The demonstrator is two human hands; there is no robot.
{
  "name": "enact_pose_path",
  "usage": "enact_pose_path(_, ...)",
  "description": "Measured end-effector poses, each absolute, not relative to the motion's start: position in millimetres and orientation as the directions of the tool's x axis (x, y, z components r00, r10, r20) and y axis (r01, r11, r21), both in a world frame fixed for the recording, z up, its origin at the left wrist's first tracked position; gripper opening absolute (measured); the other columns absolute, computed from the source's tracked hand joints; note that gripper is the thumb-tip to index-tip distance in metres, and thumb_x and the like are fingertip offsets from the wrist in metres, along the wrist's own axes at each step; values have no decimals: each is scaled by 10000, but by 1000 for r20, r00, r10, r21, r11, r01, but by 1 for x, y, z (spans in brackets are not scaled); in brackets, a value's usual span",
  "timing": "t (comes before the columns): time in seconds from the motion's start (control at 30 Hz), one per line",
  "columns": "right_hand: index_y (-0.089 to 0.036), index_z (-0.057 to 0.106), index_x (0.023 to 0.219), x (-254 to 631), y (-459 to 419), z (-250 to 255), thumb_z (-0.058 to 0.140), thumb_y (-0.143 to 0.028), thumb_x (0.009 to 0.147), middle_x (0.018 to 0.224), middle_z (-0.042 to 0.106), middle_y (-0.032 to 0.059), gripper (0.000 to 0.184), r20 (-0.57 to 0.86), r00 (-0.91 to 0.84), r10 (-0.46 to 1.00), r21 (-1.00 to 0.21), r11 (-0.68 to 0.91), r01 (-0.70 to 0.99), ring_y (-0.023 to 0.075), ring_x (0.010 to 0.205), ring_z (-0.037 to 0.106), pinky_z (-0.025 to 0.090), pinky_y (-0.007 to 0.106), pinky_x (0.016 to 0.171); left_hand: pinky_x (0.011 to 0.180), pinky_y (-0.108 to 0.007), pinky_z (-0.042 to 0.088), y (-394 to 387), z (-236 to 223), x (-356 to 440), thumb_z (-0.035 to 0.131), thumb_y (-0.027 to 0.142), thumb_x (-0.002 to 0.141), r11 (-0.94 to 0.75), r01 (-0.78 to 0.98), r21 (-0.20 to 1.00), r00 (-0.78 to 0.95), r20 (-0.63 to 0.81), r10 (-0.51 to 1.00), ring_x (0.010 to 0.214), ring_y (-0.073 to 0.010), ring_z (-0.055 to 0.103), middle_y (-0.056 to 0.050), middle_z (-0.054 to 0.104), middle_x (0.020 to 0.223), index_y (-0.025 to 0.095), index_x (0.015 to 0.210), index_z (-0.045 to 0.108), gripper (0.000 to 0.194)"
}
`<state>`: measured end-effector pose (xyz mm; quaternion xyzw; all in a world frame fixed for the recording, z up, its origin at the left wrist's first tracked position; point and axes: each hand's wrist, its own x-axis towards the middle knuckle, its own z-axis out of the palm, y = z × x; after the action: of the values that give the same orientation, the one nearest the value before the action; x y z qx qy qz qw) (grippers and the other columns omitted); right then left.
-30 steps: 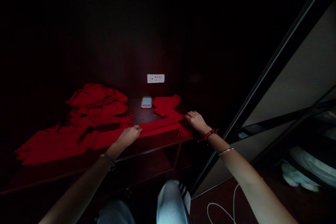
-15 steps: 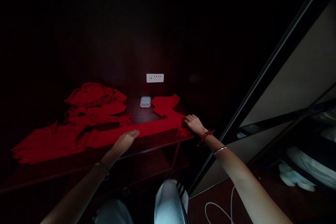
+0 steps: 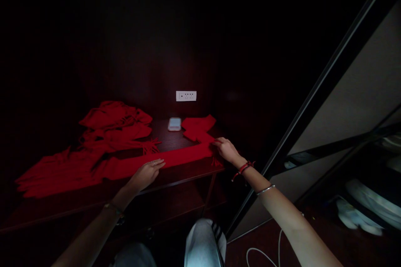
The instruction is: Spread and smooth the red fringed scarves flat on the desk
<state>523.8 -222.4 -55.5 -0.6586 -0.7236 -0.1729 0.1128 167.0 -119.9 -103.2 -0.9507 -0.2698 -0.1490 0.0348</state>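
A long red scarf with fringed ends lies as a narrow strip along the front of a dark wooden shelf. My left hand rests on the strip near its middle, palm down with fingers stretched out. At the strip's right end my right hand has its fingers closed on the scarf's edge, and a bit of fringe hangs below it. Behind that hand lies a bent red piece; whether it is the same scarf, I cannot tell. More red fringed cloth is heaped at the left.
A small pale rectangular object lies at the back of the shelf, below a white wall socket. To the right stands a sliding door panel with a dark frame. A white cable trails on the floor.
My right hand has shifted slightly left, gripping the scarf's end, and the fringe there is partly tucked from sight. My left hand stays on the strip, slightly lower. The view has tilted a little.
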Motion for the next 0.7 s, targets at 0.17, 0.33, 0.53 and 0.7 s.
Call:
enact_pose_path(0.17, -192, 356, 1272, 474, -199, -65, 272, -364, 876, 1333, 327, 85, 440, 318, -116, 941, -70, 145, 987, 202, 1215, 262, 220, 373, 974, 954, -341, 318, -119, -89, 187, 318, 272, 823, -828, 558, 52, 766, 352, 538, 1096, -161, 452, -31, 529, 1176, 214, 1057, 579, 355)
enact_pose_path(0.33, -231, 168, 1345, 446, -192, -82, 170, -520, 848, 1413, 118, 72, 575, -49, -47, 998, -143, 39, 989, 244, 1277, 83, 120, 464, 995, 961, -476, 225, -113, -99, 217, 322, 385, 835, -588, 807, 53, 553, 278, 785, 1226, -251, 275, -69, 333, 1336, 235, 1239, 407, 439)
enact_pose_path(0.53, -187, 134, 1352, 456, -206, -88, 148, -572, 823, 1413, 64, 101, 654, -126, 52, 991, -89, -64, 994, 227, 1281, 30, 67, 403, 1017, 989, -449, 163, -114, -109, 216, 302, 414, 837, -560, 828, 18, 545, 213, 811, 1244, -240, 236, -60, 292, 1356, 254, 1284, 330, 476)
enact_pose_path(0.7, -156, 163, 1348, 426, -196, -87, 129, -507, 853, 1410, 87, 107, 608, 81, -18, 997, -136, 29, 990, 211, 1284, 25, 58, 406, 1017, 990, -440, 166, -117, -107, 216, 293, 397, 839, -570, 821, -1, 554, 236, 798, 1240, -236, 246, -62, 295, 1354, 241, 1284, 335, 473)
